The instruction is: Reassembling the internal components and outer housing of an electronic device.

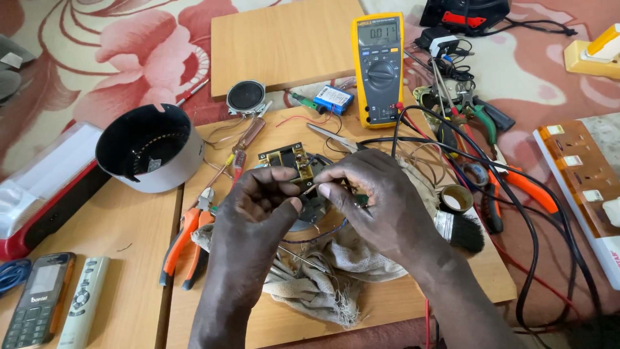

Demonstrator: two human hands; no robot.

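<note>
Left hand [261, 203] and right hand [368, 194] pinched thin wire [309, 189] | light, bendy, likely fragile | best held near ends | above circuit board [284, 159]

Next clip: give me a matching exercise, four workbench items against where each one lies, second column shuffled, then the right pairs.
Things:
1. yellow multimeter
2. orange-handled pliers
3. mobile phone
4. paintbrush

Places:
A. bottom left corner, beside a grey remote control
B. just right of the right hand
C. far edge of the board, above both hands
D. left of the left hand, by the frayed cloth

Pairs: 1-C, 2-D, 3-A, 4-B
</note>
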